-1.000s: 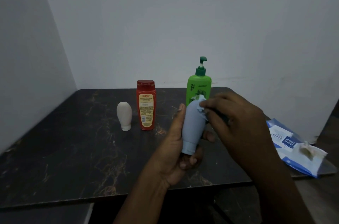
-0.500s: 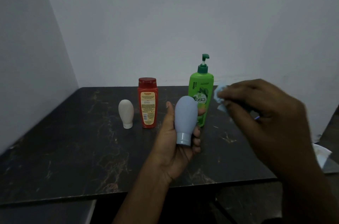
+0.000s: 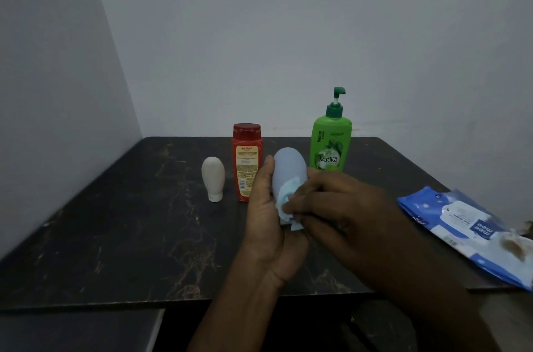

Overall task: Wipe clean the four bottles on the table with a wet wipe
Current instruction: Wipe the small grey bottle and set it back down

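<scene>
My left hand (image 3: pixel 271 224) grips a pale blue-grey bottle (image 3: pixel 288 170) held cap-down above the dark table (image 3: pixel 129 236). My right hand (image 3: pixel 340 207) pinches a wet wipe (image 3: pixel 285 204) and presses it against the bottle's lower part, hiding the cap. Three more bottles stand behind: a small white bottle (image 3: pixel 213 178) resting on its cap, a red bottle (image 3: pixel 247 161) with a yellow label, and a green pump bottle (image 3: pixel 331 144) to the right.
A blue pack of wet wipes (image 3: pixel 467 230) lies at the table's right edge, with a crumpled brownish piece (image 3: pixel 516 245) on it. Walls close in on the left and behind. The table's front edge is near my forearms.
My right hand, lifted away to the right half a second ago, has come back down and presses the wipe on the bottle's lower part. The left hand keeps holding the bottle.
</scene>
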Tool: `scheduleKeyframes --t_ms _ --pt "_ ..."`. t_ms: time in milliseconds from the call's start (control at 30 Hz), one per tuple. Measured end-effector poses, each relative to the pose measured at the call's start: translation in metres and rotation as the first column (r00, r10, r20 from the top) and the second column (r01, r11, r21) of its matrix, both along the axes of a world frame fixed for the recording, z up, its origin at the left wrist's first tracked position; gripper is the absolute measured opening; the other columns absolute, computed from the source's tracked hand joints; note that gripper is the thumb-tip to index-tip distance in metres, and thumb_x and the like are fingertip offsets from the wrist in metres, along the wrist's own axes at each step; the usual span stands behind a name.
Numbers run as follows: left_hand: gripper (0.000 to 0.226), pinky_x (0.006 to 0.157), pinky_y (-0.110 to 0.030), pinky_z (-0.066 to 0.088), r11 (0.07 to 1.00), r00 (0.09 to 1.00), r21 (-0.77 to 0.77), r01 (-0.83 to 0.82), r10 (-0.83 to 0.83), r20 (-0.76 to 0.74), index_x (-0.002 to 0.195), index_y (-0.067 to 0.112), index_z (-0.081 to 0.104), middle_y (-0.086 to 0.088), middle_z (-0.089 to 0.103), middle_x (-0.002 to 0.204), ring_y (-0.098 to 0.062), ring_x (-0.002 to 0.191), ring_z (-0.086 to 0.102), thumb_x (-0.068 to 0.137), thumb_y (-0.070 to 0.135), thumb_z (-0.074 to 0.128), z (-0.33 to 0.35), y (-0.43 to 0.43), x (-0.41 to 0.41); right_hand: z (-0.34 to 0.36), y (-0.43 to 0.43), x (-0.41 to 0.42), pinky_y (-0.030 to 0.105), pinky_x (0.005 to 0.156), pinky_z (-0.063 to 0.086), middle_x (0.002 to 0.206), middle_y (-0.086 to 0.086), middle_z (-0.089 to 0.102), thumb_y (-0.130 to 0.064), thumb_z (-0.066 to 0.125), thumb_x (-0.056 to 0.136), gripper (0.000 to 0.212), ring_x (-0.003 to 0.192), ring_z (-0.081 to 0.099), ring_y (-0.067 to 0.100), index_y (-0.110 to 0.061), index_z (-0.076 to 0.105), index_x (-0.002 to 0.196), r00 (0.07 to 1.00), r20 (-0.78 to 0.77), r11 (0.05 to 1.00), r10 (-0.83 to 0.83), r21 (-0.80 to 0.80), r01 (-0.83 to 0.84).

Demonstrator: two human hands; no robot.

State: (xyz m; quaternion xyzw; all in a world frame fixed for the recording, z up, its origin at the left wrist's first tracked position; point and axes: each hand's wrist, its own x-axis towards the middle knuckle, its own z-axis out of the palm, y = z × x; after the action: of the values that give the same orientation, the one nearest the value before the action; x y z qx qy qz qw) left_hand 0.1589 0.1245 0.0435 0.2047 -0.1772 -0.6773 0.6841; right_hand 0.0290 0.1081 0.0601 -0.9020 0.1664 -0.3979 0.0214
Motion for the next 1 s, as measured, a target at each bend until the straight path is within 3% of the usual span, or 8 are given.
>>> scheduleKeyframes --t_ms 233,367,433,567,667,767,933,1000 --pt "0.059 0.066 -0.030 0.053 0.997 0.996 -0.015 -0.081 0.081 -0.031 0.077 0.001 0.077 -0.007 0.063 0.071 -0.016 0.062 0.058 0.094 0.053 0.054 -0.001 -0.005 0.009 -0.003 -0.016 -0.016 0.014 0.070 0.048 0.093 -0.012 0.070 -0.023 0.068 0.083 0.019 0.082 0.064 -0.002 -0.027 0.079 0.098 0.992 -0.119 0.998 -0.041 0.042 0.046" --pt "0.060 0.052 -0.036 0.061 0.998 0.998 -0.006 -0.061 0.061 0.006 0.082 -0.001 0.076 -0.014 0.072 0.075 -0.024 0.058 0.070 0.092 0.051 0.049 -0.002 -0.007 0.009 0.008 -0.005 -0.023 0.014 0.081 0.050 0.105 -0.009 0.071 -0.025 0.067 0.091 0.020 0.098 0.066 -0.001 -0.021 0.078 0.108 0.988 0.148 0.998 -0.035 0.066 0.025" --pt "0.067 0.050 -0.031 0.060 0.998 0.997 -0.025 -0.054 0.056 0.062 0.075 0.007 0.079 -0.008 0.074 0.073 -0.019 0.060 0.073 0.098 0.053 0.037 -0.005 -0.006 0.011 0.009 0.004 -0.017 0.013 0.087 0.049 0.109 -0.009 0.071 -0.021 0.070 0.090 0.020 0.104 0.066 0.000 -0.020 0.078 0.109 0.990 0.137 0.998 0.042 0.050 -0.050" --pt "0.059 0.076 -0.026 0.057 0.986 0.977 -0.142 -0.088 0.113 0.180 0.092 0.010 0.080 -0.006 0.076 0.094 -0.017 0.082 0.074 0.104 0.047 0.036 -0.002 -0.011 0.007 0.001 0.003 -0.005 0.006 0.087 0.045 0.103 -0.008 0.072 -0.019 0.072 0.087 0.021 0.097 0.066 -0.001 -0.019 0.079 0.106 0.996 0.089 1.000 0.010 0.025 -0.013" --pt "0.060 0.061 -0.025 0.056 0.994 0.994 -0.021 -0.111 0.111 0.002 0.076 0.008 0.078 -0.005 0.067 0.071 -0.014 0.059 0.063 0.096 0.055 0.047 -0.009 -0.012 0.008 -0.002 -0.006 -0.009 0.013 0.076 0.051 0.094 -0.010 0.073 -0.021 0.071 0.086 0.020 0.086 0.068 0.000 -0.022 0.080 0.104 0.999 0.039 0.996 -0.013 0.084 0.009" --pt "0.059 0.076 -0.029 0.052 0.989 0.988 -0.049 -0.138 0.134 -0.080 0.089 0.001 0.077 -0.006 0.066 0.075 -0.015 0.068 0.060 0.094 0.053 0.050 -0.007 -0.008 0.009 -0.002 -0.014 -0.018 0.020 0.066 0.052 0.085 -0.014 0.072 -0.023 0.068 0.085 0.017 0.076 0.066 -0.001 -0.026 0.080 0.098 0.997 -0.011 0.995 -0.079 0.067 0.080" --pt "0.056 0.089 -0.037 0.055 0.983 0.974 -0.056 -0.177 0.166 -0.154 0.091 0.002 0.079 -0.011 0.074 0.087 -0.020 0.079 0.069 0.099 0.046 0.046 0.001 -0.005 0.007 0.007 -0.011 -0.029 0.010 0.077 0.051 0.096 -0.019 0.068 -0.013 0.073 0.092 0.015 0.090 0.066 -0.005 -0.019 0.077 0.106 0.902 0.381 0.979 -0.202 0.108 0.173" --pt "0.040 0.086 -0.042 0.056 0.976 0.973 -0.086 -0.198 0.185 -0.141 0.106 0.001 0.069 -0.018 0.075 0.097 -0.024 0.088 0.072 0.096 0.035 0.052 0.006 -0.002 0.006 0.010 -0.009 -0.031 0.015 0.079 0.053 0.099 -0.013 0.070 -0.011 0.071 0.091 0.018 0.093 0.067 -0.001 -0.017 0.076 0.108 0.852 0.471 0.974 -0.227 0.107 0.200"
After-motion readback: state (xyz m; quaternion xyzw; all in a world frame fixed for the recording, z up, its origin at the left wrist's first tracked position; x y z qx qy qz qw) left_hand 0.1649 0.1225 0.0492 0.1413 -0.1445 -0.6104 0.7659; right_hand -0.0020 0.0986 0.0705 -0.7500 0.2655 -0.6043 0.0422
